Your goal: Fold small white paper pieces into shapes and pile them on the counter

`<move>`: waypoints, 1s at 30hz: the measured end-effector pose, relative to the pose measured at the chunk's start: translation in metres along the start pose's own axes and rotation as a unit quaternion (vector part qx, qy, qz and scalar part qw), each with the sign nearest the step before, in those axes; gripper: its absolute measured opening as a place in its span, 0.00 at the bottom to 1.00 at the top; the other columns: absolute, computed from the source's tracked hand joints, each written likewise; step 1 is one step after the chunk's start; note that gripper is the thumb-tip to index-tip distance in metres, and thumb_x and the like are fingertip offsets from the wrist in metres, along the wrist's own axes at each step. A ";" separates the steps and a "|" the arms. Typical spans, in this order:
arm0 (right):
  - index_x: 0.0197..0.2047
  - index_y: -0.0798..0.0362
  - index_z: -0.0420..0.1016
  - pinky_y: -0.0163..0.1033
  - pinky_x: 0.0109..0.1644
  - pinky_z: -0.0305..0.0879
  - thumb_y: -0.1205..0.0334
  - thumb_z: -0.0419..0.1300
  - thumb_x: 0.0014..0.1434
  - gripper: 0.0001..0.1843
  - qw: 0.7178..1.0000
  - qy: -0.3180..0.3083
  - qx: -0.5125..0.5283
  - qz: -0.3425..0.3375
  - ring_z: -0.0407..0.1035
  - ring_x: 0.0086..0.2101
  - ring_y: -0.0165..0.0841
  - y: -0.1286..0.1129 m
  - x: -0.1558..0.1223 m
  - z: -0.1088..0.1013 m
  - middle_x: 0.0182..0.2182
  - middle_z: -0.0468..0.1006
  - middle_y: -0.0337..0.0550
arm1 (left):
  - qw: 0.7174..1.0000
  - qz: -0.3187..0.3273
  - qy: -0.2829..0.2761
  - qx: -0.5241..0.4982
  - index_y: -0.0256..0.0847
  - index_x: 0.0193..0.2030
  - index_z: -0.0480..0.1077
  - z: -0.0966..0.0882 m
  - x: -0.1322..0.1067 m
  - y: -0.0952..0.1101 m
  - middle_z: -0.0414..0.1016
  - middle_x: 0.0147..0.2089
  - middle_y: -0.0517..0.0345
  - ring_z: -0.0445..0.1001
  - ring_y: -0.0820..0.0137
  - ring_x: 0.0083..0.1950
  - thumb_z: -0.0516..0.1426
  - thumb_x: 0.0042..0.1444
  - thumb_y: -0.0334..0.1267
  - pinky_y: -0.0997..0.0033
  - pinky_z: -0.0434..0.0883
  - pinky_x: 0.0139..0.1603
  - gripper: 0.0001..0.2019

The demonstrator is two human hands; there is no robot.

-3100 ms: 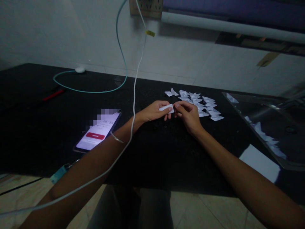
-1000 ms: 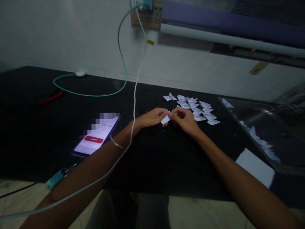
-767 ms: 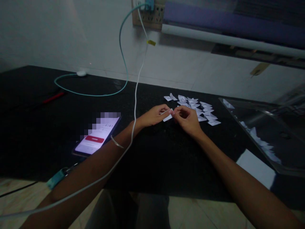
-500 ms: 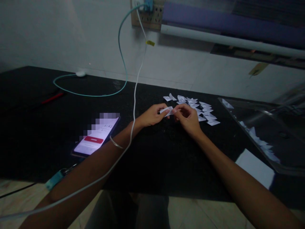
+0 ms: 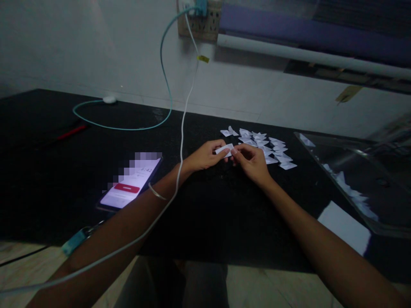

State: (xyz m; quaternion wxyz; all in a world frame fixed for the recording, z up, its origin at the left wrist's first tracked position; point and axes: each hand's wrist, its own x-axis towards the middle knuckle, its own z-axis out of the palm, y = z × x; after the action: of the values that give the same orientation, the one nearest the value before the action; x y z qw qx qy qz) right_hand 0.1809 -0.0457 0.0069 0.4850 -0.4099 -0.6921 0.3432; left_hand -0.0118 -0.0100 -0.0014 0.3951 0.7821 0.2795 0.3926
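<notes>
A small piece of folded white paper (image 5: 224, 149) is held just above the black tabletop (image 5: 205, 214). My left hand (image 5: 210, 155) pinches its left side, thumb on top. At its right end the thumb and fingers of my right hand (image 5: 252, 161) close on the same paper. Beyond and to the right of my hands lie several pointed folded-paper pieces (image 5: 279, 149) in loose rows; my right hand covers part of the nearest ones.
To the left lie a lit phone (image 5: 130, 184), a teal-tagged key ring (image 5: 75, 243) and a red-handled tool (image 5: 72, 132). A white cable (image 5: 182, 128) hangs across my left forearm. On the right are a clear sheet (image 5: 382, 179) and a white paper stack (image 5: 345, 226).
My right hand has shifted slightly left and down, its fingers now closer against the paper's right end. My left hand stays nearly still.
</notes>
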 end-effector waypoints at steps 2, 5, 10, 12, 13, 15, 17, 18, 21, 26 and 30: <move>0.33 0.51 0.78 0.39 0.31 0.64 0.45 0.66 0.62 0.17 1.000 -0.011 -0.011 -0.012 0.69 0.25 0.30 0.002 0.000 -0.002 0.26 0.77 0.39 | 1.000 0.002 -0.006 -0.021 0.38 0.36 0.71 0.000 0.000 0.001 0.77 0.35 0.55 0.73 0.72 0.35 0.56 0.66 0.45 0.72 0.68 0.38 0.13; 0.35 0.51 0.79 0.39 0.31 0.62 0.46 0.65 0.63 0.16 0.997 -0.030 -0.064 -0.028 0.69 0.26 0.31 0.005 0.001 -0.006 0.26 0.76 0.38 | 0.999 0.004 -0.010 -0.050 0.38 0.37 0.71 0.000 0.000 0.003 0.76 0.35 0.55 0.73 0.71 0.37 0.56 0.66 0.46 0.71 0.69 0.39 0.13; 0.35 0.51 0.78 0.39 0.33 0.59 0.48 0.62 0.65 0.15 0.990 -0.077 -0.106 -0.046 0.67 0.28 0.31 0.006 0.001 -0.009 0.27 0.75 0.38 | 0.999 0.003 -0.009 -0.044 0.39 0.35 0.68 0.000 -0.001 0.004 0.69 0.31 0.60 0.69 0.72 0.34 0.57 0.64 0.45 0.72 0.66 0.36 0.12; 0.34 0.51 0.76 0.39 0.34 0.58 0.47 0.62 0.64 0.16 0.990 -0.092 -0.097 -0.043 0.66 0.28 0.31 0.005 0.002 -0.009 0.27 0.74 0.38 | 0.999 -0.002 -0.020 -0.034 0.39 0.35 0.68 0.000 -0.002 0.005 0.67 0.31 0.60 0.68 0.73 0.33 0.56 0.64 0.45 0.73 0.65 0.35 0.12; 0.34 0.51 0.75 0.39 0.34 0.58 0.47 0.62 0.64 0.16 0.990 -0.100 -0.089 -0.039 0.66 0.29 0.31 0.005 0.002 -0.010 0.26 0.73 0.38 | 0.999 -0.004 -0.026 -0.030 0.39 0.35 0.67 0.000 -0.002 0.006 0.67 0.31 0.60 0.67 0.73 0.33 0.56 0.64 0.45 0.73 0.65 0.35 0.12; 0.33 0.51 0.74 0.39 0.34 0.58 0.46 0.63 0.64 0.17 0.990 -0.119 -0.071 -0.024 0.65 0.29 0.32 0.004 0.002 -0.010 0.26 0.72 0.37 | 0.999 -0.007 -0.034 -0.023 0.39 0.34 0.67 0.000 -0.003 0.007 0.67 0.30 0.60 0.67 0.73 0.33 0.56 0.64 0.43 0.73 0.65 0.35 0.11; 0.32 0.50 0.72 0.39 0.34 0.58 0.47 0.63 0.64 0.17 0.989 -0.136 -0.049 -0.008 0.65 0.29 0.32 0.005 0.001 -0.010 0.26 0.71 0.37 | 0.999 -0.011 -0.039 -0.018 0.39 0.34 0.67 0.000 -0.003 0.007 0.67 0.30 0.60 0.67 0.73 0.33 0.56 0.64 0.42 0.73 0.64 0.34 0.10; 0.32 0.50 0.72 0.39 0.34 0.58 0.47 0.63 0.63 0.16 0.989 -0.142 -0.037 0.000 0.66 0.29 0.32 0.005 0.001 -0.010 0.26 0.71 0.37 | 0.999 -0.013 -0.041 -0.016 0.39 0.34 0.67 0.000 -0.003 0.007 0.67 0.30 0.60 0.67 0.73 0.33 0.56 0.64 0.42 0.73 0.64 0.34 0.10; 0.31 0.50 0.71 0.39 0.35 0.60 0.51 0.62 0.63 0.14 0.989 -0.147 0.003 0.021 0.67 0.29 0.32 0.007 0.001 -0.009 0.28 0.71 0.37 | 0.999 -0.012 -0.036 -0.008 0.39 0.33 0.68 0.001 -0.004 0.007 0.67 0.30 0.61 0.67 0.74 0.32 0.56 0.63 0.42 0.73 0.64 0.33 0.10; 0.31 0.50 0.70 0.40 0.35 0.62 0.55 0.61 0.62 0.10 0.989 -0.136 0.044 0.036 0.67 0.30 0.32 0.008 0.001 -0.004 0.28 0.70 0.37 | 1.000 -0.023 -0.006 0.010 0.40 0.32 0.65 0.005 -0.005 0.009 0.67 0.28 0.62 0.66 0.75 0.30 0.55 0.63 0.39 0.74 0.62 0.31 0.09; 0.32 0.49 0.70 0.40 0.35 0.62 0.52 0.61 0.63 0.12 0.990 -0.129 0.047 0.032 0.66 0.30 0.32 0.007 0.002 -0.002 0.29 0.70 0.37 | 0.999 -0.030 0.015 0.010 0.40 0.32 0.63 0.008 -0.004 0.010 0.66 0.28 0.61 0.67 0.75 0.28 0.54 0.65 0.38 0.74 0.62 0.29 0.10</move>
State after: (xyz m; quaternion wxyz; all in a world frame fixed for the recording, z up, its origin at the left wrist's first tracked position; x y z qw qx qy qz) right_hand 0.1844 -0.0407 0.0026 0.3993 -0.3610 -0.7183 0.4408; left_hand -0.0057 -0.0215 0.0025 0.3949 0.7713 0.3122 0.3896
